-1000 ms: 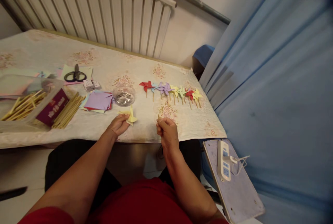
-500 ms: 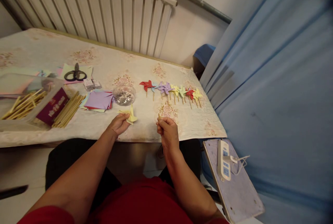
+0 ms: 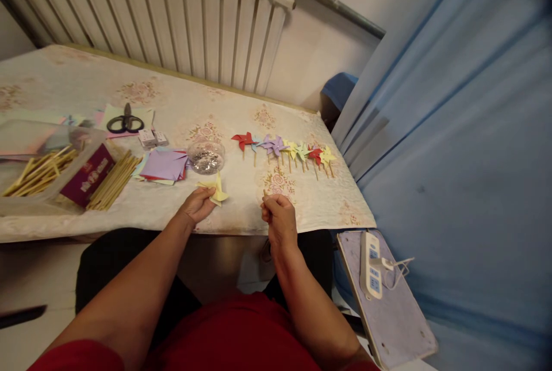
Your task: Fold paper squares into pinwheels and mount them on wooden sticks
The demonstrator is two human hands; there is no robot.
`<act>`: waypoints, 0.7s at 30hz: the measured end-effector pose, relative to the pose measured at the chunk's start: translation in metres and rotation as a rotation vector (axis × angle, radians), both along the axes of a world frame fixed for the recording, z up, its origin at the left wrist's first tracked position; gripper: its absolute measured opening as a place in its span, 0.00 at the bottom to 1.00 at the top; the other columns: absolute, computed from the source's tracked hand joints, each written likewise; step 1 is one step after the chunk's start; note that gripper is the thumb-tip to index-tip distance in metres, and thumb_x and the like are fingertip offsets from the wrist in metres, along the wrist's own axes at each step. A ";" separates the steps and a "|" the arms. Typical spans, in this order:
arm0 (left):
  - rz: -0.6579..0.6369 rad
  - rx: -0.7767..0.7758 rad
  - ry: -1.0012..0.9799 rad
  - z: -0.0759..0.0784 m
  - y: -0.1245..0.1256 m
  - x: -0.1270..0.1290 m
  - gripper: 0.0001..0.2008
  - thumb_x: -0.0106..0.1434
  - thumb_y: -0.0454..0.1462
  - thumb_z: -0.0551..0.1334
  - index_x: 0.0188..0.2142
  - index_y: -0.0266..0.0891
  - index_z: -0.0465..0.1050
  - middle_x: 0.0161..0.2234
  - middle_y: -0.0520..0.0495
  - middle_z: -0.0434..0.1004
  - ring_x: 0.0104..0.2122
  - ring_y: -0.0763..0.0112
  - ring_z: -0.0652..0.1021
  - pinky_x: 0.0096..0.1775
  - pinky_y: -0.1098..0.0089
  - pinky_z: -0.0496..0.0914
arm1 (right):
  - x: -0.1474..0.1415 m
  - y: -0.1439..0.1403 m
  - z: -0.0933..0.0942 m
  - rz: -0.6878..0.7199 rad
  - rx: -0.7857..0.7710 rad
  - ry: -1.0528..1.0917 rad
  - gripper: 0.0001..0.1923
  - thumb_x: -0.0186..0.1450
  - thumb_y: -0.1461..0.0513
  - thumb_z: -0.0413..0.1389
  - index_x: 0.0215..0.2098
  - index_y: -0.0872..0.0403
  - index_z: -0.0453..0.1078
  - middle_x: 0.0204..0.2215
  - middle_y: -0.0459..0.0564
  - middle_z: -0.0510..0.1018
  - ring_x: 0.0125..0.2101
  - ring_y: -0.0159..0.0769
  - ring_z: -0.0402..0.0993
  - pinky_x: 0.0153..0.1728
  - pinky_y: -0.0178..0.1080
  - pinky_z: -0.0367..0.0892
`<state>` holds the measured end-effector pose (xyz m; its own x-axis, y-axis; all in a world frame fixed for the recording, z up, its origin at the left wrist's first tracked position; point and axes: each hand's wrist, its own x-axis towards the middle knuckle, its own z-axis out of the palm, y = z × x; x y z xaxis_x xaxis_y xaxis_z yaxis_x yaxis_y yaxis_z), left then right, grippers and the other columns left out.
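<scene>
My left hand (image 3: 199, 205) pinches a yellow paper pinwheel (image 3: 219, 190) just over the table's front edge. Right of it, my right hand (image 3: 279, 217) is closed around a thin wooden stick (image 3: 265, 192), of which only the tip shows above the fingers. Behind the left hand stands a clear round dish (image 3: 206, 158) of small shiny metal pieces. Past the right hand lies a row of pinwheels on sticks, among them a red pinwheel (image 3: 243, 140) and a purple pinwheel (image 3: 273, 145).
Stacked coloured paper squares (image 3: 164, 165) lie left of the dish, near small boxes (image 3: 153, 138) and black-handled scissors (image 3: 125, 122). Wooden sticks (image 3: 114, 181) lie beside a clear plastic bin (image 3: 26, 205). A power strip (image 3: 371, 267) rests on a low stand at right, by a blue curtain (image 3: 457, 158).
Both hands stay almost in place with the yellow pinwheel and the stick. The right hand has shifted very slightly, and less of the stick's tip shows.
</scene>
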<state>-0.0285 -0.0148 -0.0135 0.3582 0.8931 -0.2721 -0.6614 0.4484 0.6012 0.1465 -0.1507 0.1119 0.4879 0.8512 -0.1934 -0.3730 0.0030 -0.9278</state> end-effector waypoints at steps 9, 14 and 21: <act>-0.008 0.026 -0.010 -0.001 0.000 0.001 0.07 0.48 0.25 0.69 0.28 0.31 0.78 0.26 0.46 0.79 0.27 0.71 0.79 0.37 0.72 0.77 | -0.001 0.000 0.002 0.013 -0.019 0.027 0.09 0.46 0.60 0.62 0.21 0.55 0.68 0.16 0.42 0.72 0.16 0.24 0.59 0.18 0.30 0.51; -0.030 0.059 -0.008 -0.005 0.001 -0.001 0.08 0.46 0.27 0.71 0.28 0.31 0.77 0.26 0.46 0.79 0.27 0.71 0.78 0.35 0.73 0.76 | 0.001 0.000 0.004 0.024 -0.020 0.039 0.11 0.47 0.59 0.63 0.20 0.55 0.66 0.15 0.41 0.70 0.15 0.23 0.57 0.17 0.29 0.49; -0.129 0.096 0.065 0.017 -0.013 0.003 0.06 0.49 0.30 0.71 0.28 0.33 0.77 0.25 0.46 0.79 0.26 0.71 0.77 0.33 0.73 0.74 | 0.000 0.000 0.005 0.048 -0.045 0.113 0.09 0.44 0.62 0.63 0.23 0.55 0.70 0.19 0.43 0.74 0.17 0.25 0.62 0.18 0.29 0.54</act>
